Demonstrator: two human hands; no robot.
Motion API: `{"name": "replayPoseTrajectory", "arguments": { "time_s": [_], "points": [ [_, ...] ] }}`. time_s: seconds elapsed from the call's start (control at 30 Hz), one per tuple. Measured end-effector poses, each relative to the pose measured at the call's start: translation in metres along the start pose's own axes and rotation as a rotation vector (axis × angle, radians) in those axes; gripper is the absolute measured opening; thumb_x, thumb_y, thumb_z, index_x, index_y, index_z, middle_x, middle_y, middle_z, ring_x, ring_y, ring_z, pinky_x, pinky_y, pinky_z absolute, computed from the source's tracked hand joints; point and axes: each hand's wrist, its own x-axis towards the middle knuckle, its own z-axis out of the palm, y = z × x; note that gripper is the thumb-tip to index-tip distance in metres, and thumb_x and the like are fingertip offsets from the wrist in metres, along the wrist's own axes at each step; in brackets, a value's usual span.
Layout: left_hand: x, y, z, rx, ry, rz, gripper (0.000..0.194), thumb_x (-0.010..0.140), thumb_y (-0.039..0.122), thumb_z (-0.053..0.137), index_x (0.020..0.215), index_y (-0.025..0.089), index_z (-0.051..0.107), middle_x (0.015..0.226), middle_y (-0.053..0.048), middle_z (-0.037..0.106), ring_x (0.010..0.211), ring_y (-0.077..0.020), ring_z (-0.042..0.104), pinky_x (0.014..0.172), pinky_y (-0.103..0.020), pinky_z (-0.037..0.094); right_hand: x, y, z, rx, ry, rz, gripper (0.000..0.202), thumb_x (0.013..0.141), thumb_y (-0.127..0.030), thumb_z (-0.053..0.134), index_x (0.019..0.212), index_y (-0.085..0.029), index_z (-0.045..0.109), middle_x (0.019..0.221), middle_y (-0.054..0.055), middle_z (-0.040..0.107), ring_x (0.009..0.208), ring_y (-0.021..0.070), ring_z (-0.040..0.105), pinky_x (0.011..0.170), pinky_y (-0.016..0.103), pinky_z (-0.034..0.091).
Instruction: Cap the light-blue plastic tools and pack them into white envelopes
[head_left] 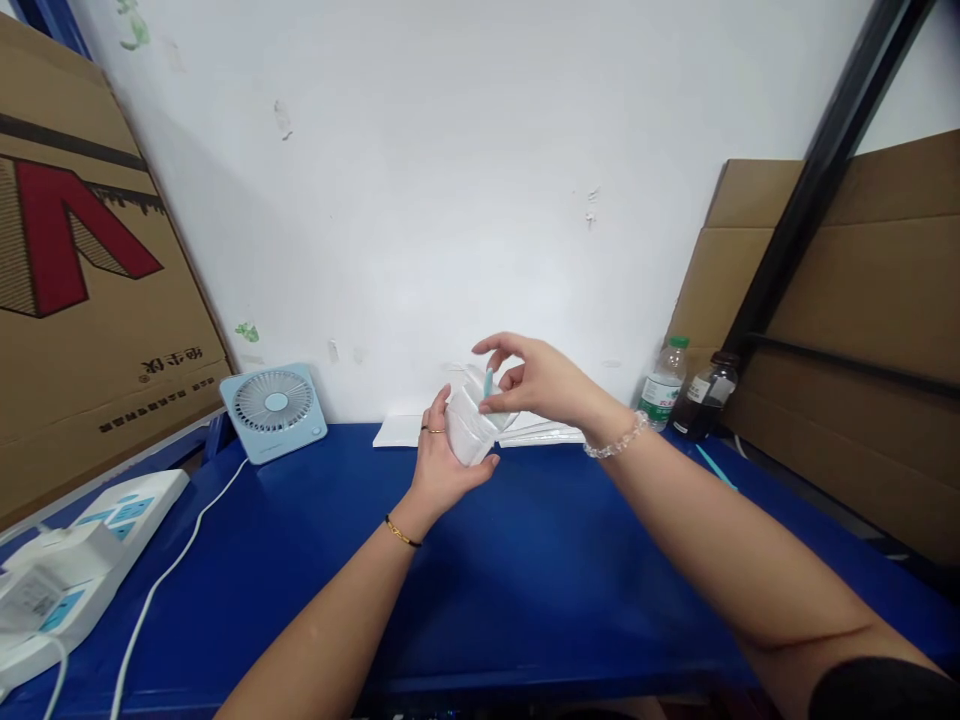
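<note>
My left hand (439,460) holds a white packet (469,425) from its left side and below, above the blue table. Over the packet's upper right, my right hand (525,380) pinches a small light-blue piece (488,383) between thumb and a finger, with the index finger raised. Whether that piece is part of the packet or separate, I cannot tell. Behind the hands, flat white packets (541,430) lie in a stack by the wall, and another white one (397,431) lies to the left.
A light-blue fan (276,408) stands at the back left, with a power strip (124,520) and white cable nearer. At the back right are a green-capped bottle (663,385), a dark bottle (705,398) and a turquoise stick (716,466). Cardboard (877,330) flanks the blue table (540,570).
</note>
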Motion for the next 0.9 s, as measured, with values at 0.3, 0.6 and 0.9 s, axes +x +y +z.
{"name": "replayPoseTrajectory", "arguments": {
  "time_s": [0.3,0.6,0.9],
  "points": [
    [-0.007,-0.013,0.01,-0.076,-0.129,0.007,0.126,0.055,0.036,0.079,0.147,0.027,-0.006,0.139,-0.015,0.03,0.126,-0.031,0.037,0.104,-0.05,0.03,0.0,-0.017,-0.007,-0.063,0.174,-0.05,0.028,0.07,-0.016,0.067,0.098,-0.02,0.062,0.096,0.002,0.053,0.056,0.0047,0.044,0.045,0.02,0.034],
    [-0.007,-0.028,0.015,-0.389,-0.298,-0.113,0.125,0.058,0.057,0.076,0.146,0.03,-0.008,0.151,-0.019,0.012,0.135,-0.0361,0.023,0.104,-0.058,0.025,-0.006,-0.026,-0.023,-0.148,0.06,-0.061,0.026,0.074,-0.014,0.061,0.1,-0.019,0.059,0.097,0.003,0.055,0.057,0.0051,0.043,0.049,0.021,0.035],
    [-0.031,0.009,0.035,-0.226,-0.283,-0.082,0.083,0.076,0.035,0.065,0.146,0.024,0.02,0.141,-0.01,0.041,0.125,-0.0277,0.044,0.104,-0.042,0.036,0.006,-0.002,-0.018,-0.089,0.371,-0.088,0.013,0.071,-0.015,0.06,0.083,-0.017,0.056,0.09,0.001,0.054,0.061,0.0073,0.047,0.051,0.022,0.04]
  ]
}}
